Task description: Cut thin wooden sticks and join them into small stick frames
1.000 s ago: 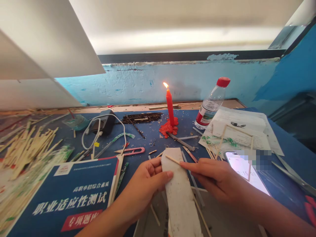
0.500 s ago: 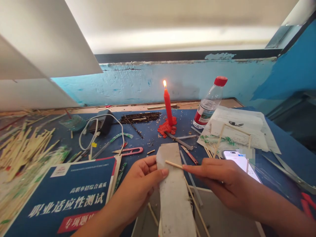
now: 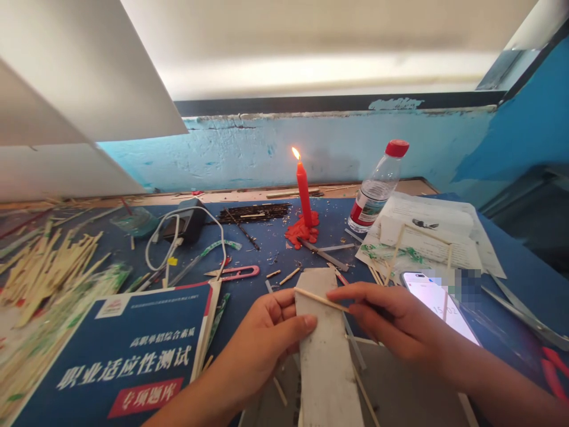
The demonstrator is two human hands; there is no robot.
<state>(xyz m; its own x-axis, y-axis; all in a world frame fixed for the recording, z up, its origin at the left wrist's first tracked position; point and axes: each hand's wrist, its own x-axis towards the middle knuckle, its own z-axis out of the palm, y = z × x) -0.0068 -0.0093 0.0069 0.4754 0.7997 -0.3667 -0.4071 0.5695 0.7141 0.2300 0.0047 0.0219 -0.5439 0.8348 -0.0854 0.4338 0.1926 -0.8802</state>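
My left hand (image 3: 278, 332) is closed around the left edge of a long, flat greyish-white strip (image 3: 331, 367), its thumb lying on top. The strip's far end points toward the candle. Across that end lies a thin wooden stick (image 3: 317, 298), slanting down to the right. My right hand (image 3: 395, 320) grips the stick's right end, with the index finger resting along it. Beyond the strip, a lit red candle (image 3: 303, 196) stands upright in a mound of red wax (image 3: 302, 232). Short stick pieces (image 3: 290, 276) lie just past my left hand.
Pink thread snips (image 3: 235, 272), a knife (image 3: 326, 255) and a bundle of dark sticks (image 3: 255, 212) lie around the candle. A blue book (image 3: 128, 350) and many pale sticks (image 3: 57, 261) are at left. A bottle (image 3: 377, 190), papers (image 3: 435, 231) and a phone (image 3: 438, 308) are at right.
Both hands and the strip have shifted slightly right and toward me. More of the wooden stick shows between the fingers. A short stick piece beyond the strip has come into sight.
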